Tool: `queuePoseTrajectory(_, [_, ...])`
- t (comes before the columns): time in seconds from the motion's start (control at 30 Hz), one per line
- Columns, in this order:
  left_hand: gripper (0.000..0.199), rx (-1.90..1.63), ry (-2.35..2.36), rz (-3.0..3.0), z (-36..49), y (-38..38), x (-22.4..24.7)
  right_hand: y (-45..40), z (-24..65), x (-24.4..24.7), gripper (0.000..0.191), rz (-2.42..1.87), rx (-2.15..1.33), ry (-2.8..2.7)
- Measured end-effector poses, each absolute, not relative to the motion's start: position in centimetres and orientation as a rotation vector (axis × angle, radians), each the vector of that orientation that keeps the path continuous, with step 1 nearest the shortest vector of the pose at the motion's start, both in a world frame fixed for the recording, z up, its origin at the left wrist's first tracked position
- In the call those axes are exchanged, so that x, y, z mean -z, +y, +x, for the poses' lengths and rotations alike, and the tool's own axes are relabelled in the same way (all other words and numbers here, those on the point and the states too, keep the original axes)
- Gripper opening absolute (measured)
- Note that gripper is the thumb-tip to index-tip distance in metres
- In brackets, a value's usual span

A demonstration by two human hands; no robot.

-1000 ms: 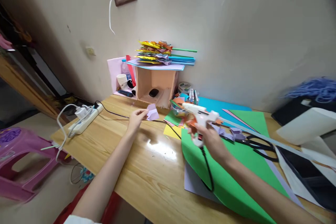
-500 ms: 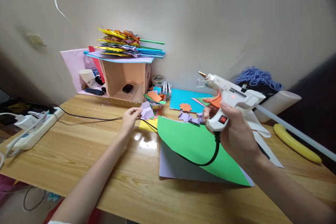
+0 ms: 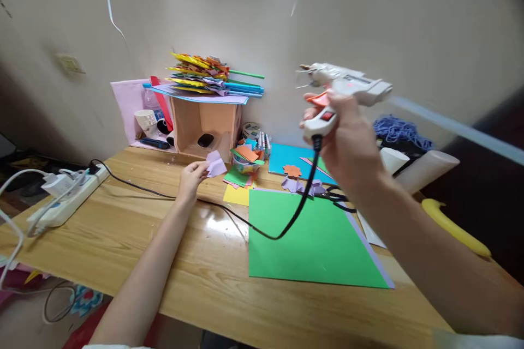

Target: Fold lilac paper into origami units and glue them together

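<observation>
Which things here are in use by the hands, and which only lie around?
In use:
glue gun in right hand
purple paper piece in left hand

Lying about:
green sheet
scissors
power strip
paper cups

I note my right hand now holds the white glue gun raised well above the table, higher than half a second ago, nozzle pointing left. Its black cord hangs clear across the green sheet, which now lies flat; earlier its near edge curled up. My left hand keeps pinching the purple folded paper.
</observation>
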State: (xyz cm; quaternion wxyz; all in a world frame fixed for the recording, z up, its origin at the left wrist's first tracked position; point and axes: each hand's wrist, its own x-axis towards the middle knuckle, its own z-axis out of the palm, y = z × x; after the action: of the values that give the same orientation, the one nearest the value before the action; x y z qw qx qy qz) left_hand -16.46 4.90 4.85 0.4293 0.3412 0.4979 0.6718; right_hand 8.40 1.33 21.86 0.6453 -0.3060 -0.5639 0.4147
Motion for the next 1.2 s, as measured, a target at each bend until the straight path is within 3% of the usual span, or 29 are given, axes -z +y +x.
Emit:
queuePoseTrajectory(0.17, [0.029,-1.411,1.230,0.999,-12.4,4.1,-3.6,1.1,13.6,-19.7,0.019,-0.898,-0.828,-1.510])
queuePoseTrajectory(0.4, [0.024,-1.124,1.214,1.158,-8.1,2.5,-0.5,-0.2,16.0,-5.8,0.033,-1.166,-0.975,-1.938])
queuePoseTrajectory(0.53, [0.021,-1.054,1.260,1.185,-7.8,2.5,0.4,-0.5,15.6,-1.3,0.039,-1.111,-1.098,-1.985])
queuePoseTrajectory(0.93, [0.006,-0.941,1.427,1.293,-7.2,1.5,0.1,-2.1,15.2,1.1,0.027,-1.184,-1.166,-1.930])
queuePoseTrajectory(1.2, [0.008,-0.964,1.391,1.214,-6.9,1.3,-0.4,-2.0,15.2,0.7,0.024,-1.172,-1.114,-2.041])
